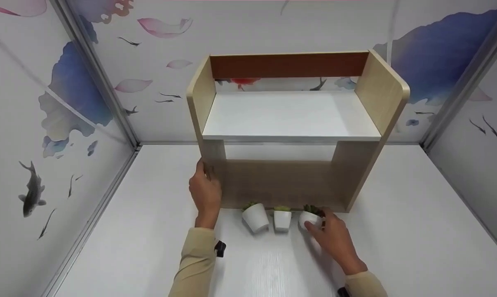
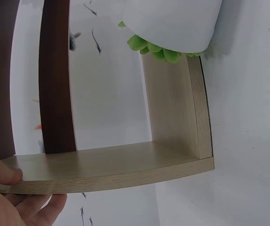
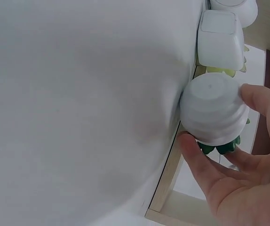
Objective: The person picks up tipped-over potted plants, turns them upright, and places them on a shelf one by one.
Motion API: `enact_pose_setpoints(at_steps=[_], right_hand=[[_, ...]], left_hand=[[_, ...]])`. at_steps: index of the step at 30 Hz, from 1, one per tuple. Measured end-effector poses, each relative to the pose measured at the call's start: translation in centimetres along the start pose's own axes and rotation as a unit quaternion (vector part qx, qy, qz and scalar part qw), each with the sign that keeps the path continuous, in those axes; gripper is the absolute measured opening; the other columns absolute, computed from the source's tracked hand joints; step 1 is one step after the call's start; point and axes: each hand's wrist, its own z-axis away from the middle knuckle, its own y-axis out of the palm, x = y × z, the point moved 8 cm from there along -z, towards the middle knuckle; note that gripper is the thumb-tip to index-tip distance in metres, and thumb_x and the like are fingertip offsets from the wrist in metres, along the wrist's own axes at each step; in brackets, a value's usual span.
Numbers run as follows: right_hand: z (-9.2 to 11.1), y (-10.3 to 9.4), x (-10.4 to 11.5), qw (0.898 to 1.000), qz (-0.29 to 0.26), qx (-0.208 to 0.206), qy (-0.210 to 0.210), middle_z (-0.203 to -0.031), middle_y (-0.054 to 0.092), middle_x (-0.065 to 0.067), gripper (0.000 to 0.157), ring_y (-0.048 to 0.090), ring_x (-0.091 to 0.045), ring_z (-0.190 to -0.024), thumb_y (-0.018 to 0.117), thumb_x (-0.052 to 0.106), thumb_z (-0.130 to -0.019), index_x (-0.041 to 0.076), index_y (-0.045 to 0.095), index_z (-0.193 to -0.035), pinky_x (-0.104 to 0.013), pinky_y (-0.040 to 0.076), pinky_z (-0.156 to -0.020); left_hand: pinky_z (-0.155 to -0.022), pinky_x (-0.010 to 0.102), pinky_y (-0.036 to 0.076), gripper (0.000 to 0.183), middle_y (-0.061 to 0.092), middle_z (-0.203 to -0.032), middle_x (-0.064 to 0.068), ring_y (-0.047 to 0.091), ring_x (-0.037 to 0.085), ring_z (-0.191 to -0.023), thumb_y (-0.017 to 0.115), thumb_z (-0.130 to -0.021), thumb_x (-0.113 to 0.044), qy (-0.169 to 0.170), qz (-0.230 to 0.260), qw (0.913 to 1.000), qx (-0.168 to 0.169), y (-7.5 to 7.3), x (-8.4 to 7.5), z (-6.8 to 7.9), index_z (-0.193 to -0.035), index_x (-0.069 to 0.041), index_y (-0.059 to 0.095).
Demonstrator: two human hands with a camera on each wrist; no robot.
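A small desktop shelf [image 1: 291,115] with wood-grain sides stands on the white table. My left hand [image 1: 206,192] grips the front edge of its left side panel [image 2: 111,172], thumb on the inner face and fingers on the outer. In front of the shelf's base, my right hand [image 1: 335,237] holds a round, ridged white pot with a dark green succulent [image 3: 212,110] between thumb and fingers. To its left are a squarish white potted plant [image 1: 282,220] and a larger white potted plant [image 1: 256,218], both lying tipped with their greenery toward the shelf.
Wall panels [image 1: 248,24] painted with fish and petals enclose the table [image 1: 158,247] at the back and both sides. A reddish-brown back rail [image 1: 289,66] spans the shelf's top, above the white upper board.
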Motion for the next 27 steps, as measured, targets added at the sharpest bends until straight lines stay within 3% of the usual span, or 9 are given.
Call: enact_pose_setpoints(at_steps=[11,19,27], right_hand=[[0.7,-0.6,-0.6,1.0,0.01,0.001,0.007,-0.13,0.063,-0.025,0.063,0.064,-0.038,-0.116,0.079,0.018,-0.088,-0.005,0.047,-0.136,-0.054,0.051,-0.094],[1.3,-0.8,-0.4,1.0,0.021,-0.007,-0.018,-0.137,0.058,-0.026,0.074,0.059,-0.041,-0.124,0.085,0.007,-0.08,-0.003,0.042,-0.14,-0.056,0.048,-0.098],[1.6,-0.5,-0.5,0.999,0.031,0.009,-0.014,-0.137,0.05,-0.033,0.084,0.052,-0.047,-0.13,0.085,0.001,-0.077,-0.011,0.039,-0.146,-0.06,0.043,-0.103]], left_hand=[[-0.092,0.049,0.055,0.034,0.069,-0.127,0.023,0.07,0.033,-0.115,0.056,-0.104,-0.003,-0.002,-0.009,1.0,0.0,-0.1,-0.2,0.0,-0.137,0.003,0.06],[-0.092,0.049,0.055,0.035,0.068,-0.128,0.024,0.069,0.034,-0.116,0.055,-0.105,-0.005,-0.003,-0.007,0.9999,0.006,0.1,-0.1,0.0,-0.138,0.004,0.058],[-0.091,0.049,0.055,0.035,0.069,-0.126,0.025,0.07,0.034,-0.115,0.056,-0.104,-0.004,-0.003,-0.014,0.9999,0.004,0.0,-0.2,0.0,-0.137,0.004,0.059]])
